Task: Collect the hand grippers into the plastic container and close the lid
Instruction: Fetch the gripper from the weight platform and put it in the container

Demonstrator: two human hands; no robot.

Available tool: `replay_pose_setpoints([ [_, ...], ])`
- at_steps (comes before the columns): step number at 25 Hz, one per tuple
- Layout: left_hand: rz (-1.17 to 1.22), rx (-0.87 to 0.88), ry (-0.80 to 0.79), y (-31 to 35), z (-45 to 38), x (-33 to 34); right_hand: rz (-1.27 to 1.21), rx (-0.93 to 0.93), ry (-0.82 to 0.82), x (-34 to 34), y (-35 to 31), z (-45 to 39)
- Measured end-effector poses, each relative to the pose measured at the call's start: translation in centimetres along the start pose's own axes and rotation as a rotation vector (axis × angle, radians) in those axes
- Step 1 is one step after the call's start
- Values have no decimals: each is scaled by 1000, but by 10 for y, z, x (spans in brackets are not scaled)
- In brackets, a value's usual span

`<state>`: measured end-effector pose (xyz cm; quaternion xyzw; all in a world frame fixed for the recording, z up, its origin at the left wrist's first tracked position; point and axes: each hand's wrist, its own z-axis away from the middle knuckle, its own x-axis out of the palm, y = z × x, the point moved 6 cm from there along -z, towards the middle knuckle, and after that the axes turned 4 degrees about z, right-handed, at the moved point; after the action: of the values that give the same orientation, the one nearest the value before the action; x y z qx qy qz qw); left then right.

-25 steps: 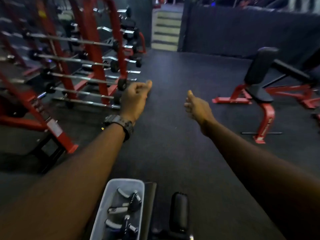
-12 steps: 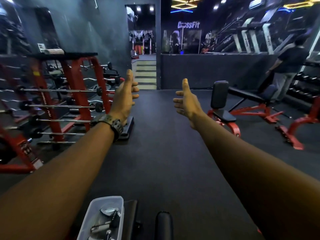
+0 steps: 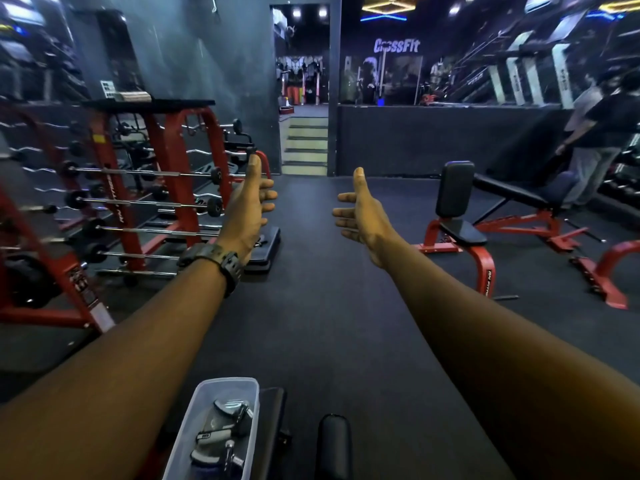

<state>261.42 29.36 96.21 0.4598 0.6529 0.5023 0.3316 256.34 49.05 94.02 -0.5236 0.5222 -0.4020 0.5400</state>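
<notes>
Both the left hand point(image 3: 250, 206) and right hand point(image 3: 360, 211) are extended with fingers spread, holding nothing, while the plastic container point(image 3: 218, 427) holding hand grippers point(image 3: 221, 431) sits unlidded well below and behind them; risk: an arm lowering blind could tip it.

Both arms reach forward over the floor point(image 3: 311, 323), the left hand point(image 3: 247, 209) and the right hand point(image 3: 363, 216) side by side and apart. The plastic container point(image 3: 221, 389) sits near the bottom edge, under the left arm, with the hand grippers point(image 3: 221, 431) inside it. A padded roller point(image 3: 334, 445) is just right of it. The barbell rack point(image 3: 145, 202) stands on the left, the bench point(image 3: 485, 209) on the right. The stairs point(image 3: 306, 147) are far ahead, between the hands.
</notes>
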Motion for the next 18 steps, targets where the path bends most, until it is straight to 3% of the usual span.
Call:
replay_pose_setpoints([
  [10,-21,-11,8,-24,-53,-6,45,-3,19,20,7,-51],
  [18,-63,-47,108,-72,-108,37,27,-5,-88,-1,44,-150],
])
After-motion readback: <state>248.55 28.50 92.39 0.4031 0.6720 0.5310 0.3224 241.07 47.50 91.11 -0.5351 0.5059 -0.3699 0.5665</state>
